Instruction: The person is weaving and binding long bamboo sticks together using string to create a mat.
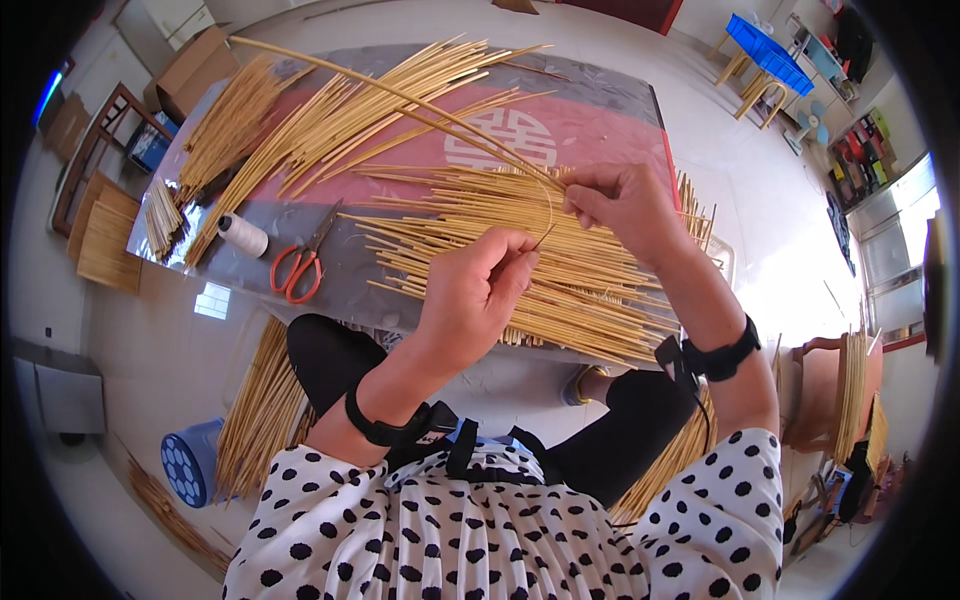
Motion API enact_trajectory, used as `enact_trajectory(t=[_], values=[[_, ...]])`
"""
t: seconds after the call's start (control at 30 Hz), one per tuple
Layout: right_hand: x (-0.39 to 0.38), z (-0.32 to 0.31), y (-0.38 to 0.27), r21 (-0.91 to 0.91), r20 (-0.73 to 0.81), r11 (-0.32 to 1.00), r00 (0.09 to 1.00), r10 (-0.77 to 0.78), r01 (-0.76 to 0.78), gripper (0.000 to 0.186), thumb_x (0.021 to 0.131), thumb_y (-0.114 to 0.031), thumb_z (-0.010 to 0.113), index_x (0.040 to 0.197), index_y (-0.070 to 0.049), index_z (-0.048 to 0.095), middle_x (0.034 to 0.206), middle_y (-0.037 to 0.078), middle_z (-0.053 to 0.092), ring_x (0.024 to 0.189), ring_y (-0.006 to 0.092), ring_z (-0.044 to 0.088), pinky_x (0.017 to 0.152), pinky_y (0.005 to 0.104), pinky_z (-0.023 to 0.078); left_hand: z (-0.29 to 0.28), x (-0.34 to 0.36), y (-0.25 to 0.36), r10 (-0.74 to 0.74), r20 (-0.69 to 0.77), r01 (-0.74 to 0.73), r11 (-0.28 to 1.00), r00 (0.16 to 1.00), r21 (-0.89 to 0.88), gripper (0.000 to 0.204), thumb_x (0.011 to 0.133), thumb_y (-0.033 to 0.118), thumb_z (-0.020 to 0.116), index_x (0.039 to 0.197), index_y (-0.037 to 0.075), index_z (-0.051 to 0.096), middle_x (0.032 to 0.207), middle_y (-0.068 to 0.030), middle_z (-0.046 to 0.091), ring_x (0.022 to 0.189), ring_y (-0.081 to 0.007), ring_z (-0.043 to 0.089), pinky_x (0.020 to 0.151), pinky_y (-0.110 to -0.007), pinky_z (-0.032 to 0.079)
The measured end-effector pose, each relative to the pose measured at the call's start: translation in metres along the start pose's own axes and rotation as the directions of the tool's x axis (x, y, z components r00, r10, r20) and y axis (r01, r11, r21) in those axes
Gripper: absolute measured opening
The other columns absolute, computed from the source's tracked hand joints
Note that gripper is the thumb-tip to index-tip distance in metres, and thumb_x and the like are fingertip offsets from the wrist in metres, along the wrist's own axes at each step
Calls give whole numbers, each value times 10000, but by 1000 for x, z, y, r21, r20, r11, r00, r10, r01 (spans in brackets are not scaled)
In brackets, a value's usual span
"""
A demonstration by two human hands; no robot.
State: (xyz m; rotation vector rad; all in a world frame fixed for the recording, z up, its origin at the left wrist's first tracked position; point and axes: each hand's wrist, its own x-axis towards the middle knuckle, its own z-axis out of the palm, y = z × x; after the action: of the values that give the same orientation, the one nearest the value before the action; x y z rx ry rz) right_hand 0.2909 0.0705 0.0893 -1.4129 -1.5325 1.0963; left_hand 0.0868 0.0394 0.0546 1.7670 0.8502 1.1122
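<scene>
My left hand (480, 295) is pinched on a short, thin piece (545, 235), perhaps a needle or stick tip, with a pale thread (550, 205) curving up from it. My right hand (620, 205) grips the ends of long thin straw-coloured sticks (400, 100), which stretch to the upper left. Beneath both hands lies a wide spread of similar sticks (590, 300). Orange-handled scissors (297, 271) and a spool of white thread (240, 232) lie to the left of my left hand on the table.
Stick bundles lie at the table's (637, 100) back left (220, 130), by my legs (260, 400) and on a chair at right (852, 390). A blue patterned stool or bucket (188, 465) stands lower left. Cardboard boxes (190, 65) are behind the table, a blue tray (768, 55) at back right.
</scene>
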Motion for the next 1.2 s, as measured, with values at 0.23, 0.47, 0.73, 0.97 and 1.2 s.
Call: enact_trajectory(t=[0.23,0.47,0.73,0.97,1.2], values=[[-41,4,-6,238,4,971,1000,18,-18,224,872,-53,609,1033,102,618,779,48,628,632,66,529,587,201,457,12,-12,11,172,-99,-158,978,980,136,147,844,-13,599,982,-39,641,658,-39,615,533,-37,467,487,-190,375],[-57,4,-3,449,52,892,998,20,-42,235,882,-57,606,1054,103,599,775,43,612,624,66,504,576,196,441,14,-17,27,261,-99,-234,946,960,225,149,822,-23,621,967,-36,652,676,-75,631,528,-44,500,484,-197,394],[-64,5,-5,497,87,866,996,7,-50,179,891,-73,602,993,74,618,772,33,608,625,58,500,568,186,425,14,-20,31,284,-105,-254,939,953,230,143,813,-36,630,954,-40,653,695,-84,645,534,-52,527,483,-204,405],[-68,6,-7,539,97,840,995,9,-60,162,892,-80,602,972,60,626,774,27,609,627,56,499,576,182,427,13,-21,35,303,-96,-273,930,948,246,141,810,-37,633,949,-42,653,682,-79,640,526,-47,519,473,-202,399],[-74,12,-14,284,-29,959,1000,2,6,215,884,-66,607,1042,79,613,778,27,625,634,52,500,587,190,439,13,-24,39,250,-89,-225,947,964,229,141,804,-34,635,944,-41,657,656,-73,632,518,-28,502,463,-195,389]])
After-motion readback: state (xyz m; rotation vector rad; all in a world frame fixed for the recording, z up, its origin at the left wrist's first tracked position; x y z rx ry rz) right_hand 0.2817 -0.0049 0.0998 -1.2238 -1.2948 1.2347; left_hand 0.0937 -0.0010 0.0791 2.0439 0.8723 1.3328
